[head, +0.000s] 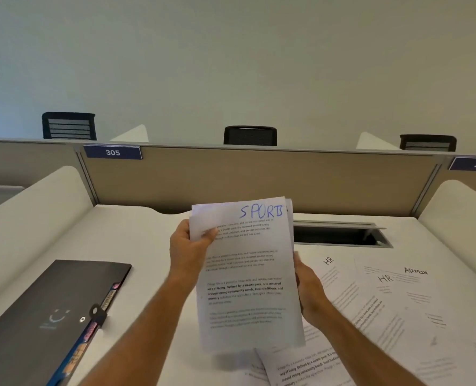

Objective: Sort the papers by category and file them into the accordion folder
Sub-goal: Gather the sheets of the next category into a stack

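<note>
Head view: a thin stack of white printed sheets with "SPORTS" handwritten in blue at the top (248, 274) is held upright above the white tabletop (147, 263), between both hands. The left hand (188, 252) pinches the stack's upper left edge, thumb on the front page. The right hand (309, 288) holds the right edge, its fingers mostly hidden behind the paper. The bottom of the stack is blurred. To the right, loose white sheets marked "HR" and "ADMIN" (392, 296) lie spread and overlapping on the tabletop, running out of view at the lower right; their small print is unreadable. On the left lies a dark grey accordion folder with colourful tabs along its edge (50, 310), closed flat, its near corner cut off. Behind stands a tan divider panel (259, 179) with a blue "305" plate (112, 152).
</note>
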{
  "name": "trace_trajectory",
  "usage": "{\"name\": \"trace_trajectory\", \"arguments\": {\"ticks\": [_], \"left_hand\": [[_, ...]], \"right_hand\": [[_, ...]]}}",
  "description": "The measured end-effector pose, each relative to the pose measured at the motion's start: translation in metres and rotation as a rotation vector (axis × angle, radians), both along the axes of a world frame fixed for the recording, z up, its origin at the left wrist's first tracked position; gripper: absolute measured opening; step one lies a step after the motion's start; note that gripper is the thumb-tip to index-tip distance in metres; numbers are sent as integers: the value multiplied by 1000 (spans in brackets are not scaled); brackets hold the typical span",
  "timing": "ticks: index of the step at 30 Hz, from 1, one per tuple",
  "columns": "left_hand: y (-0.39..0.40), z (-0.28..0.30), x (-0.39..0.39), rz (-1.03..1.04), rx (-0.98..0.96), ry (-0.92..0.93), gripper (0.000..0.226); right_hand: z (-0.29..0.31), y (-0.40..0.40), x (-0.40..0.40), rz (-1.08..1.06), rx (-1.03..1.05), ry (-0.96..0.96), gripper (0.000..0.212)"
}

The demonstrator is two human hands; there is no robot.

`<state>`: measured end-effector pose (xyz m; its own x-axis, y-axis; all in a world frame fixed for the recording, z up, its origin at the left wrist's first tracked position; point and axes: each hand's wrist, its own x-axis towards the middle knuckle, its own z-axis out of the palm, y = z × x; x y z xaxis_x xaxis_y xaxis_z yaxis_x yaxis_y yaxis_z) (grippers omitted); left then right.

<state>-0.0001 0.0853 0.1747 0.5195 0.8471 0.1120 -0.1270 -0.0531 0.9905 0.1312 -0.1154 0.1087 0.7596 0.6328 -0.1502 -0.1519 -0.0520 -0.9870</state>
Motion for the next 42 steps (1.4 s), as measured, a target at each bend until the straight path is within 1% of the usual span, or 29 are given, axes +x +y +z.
{"name": "trace_trajectory", "arguments": {"ticks": [1, 2, 3, 5, 6, 7, 9, 11, 13, 15, 17, 19, 22, 26, 29, 32, 35, 38, 42], "left_hand": [[-4, -1, 2, 57, 26, 0, 30], [-7, -1, 3, 94, 57, -10, 37], [-9, -2, 4, 109, 86, -38, 44], [-14, -2, 5, 85, 128, -126, 57], [-16, -2, 6, 72, 164, -153, 60], [-17, -2, 8, 70, 217, -159, 58], [-20, 0, 10, 72, 326, -150, 47], [-22, -2, 11, 49, 370, -135, 39], [-24, -10, 11, 32, 351, -117, 36], [-24, -20, 11, -17, 288, -102, 32], [-24, -32, 10, -88, 240, -63, 28], [-24, -41, 9, -125, 234, -15, 25], [-25, -45, 8, -56, 270, 6, 14], [-34, -34, 10, 61, 398, -47, 12], [-41, -33, 11, 91, 444, -44, 11], [-45, -44, 9, 11, 368, -16, 17], [-44, -62, 6, -52, 253, 18, 25], [-42, -79, 6, -76, 173, 87, 27], [-34, -80, 7, -105, 148, 144, 25]], "right_hand": [[1, 0, 0, 3, 29, 13, 55], [2, -1, 1, 1, 54, 7, 57], [4, -2, 1, -7, 69, -22, 51], [3, -4, 5, -14, 52, -136, 27], [1, -4, 7, -25, 43, -178, 19], [1, -5, 8, -44, 37, -204, 18], [1, -5, 11, -87, 63, -205, 20], [3, -5, 12, -114, 90, -182, 24], [0, -5, 11, -122, 86, -168, 31], [-6, -4, 9, -131, 47, -160, 37], [-14, -3, 8, -148, 10, -137, 37], [-18, -3, 7, -164, -10, -124, 33], [-19, -5, 5, -184, -25, -169, 27], [-7, 0, 1, -242, 3, -277, 28], [-5, 5, 0, -279, 27, -320, 28], [-14, 5, -3, -267, 7, -308, 32], [-28, 5, -6, -271, 6, -203, 34], [-33, 5, -8, -288, 15, -123, 31], [-24, 9, -4, -221, -73, -186, 18]]}}
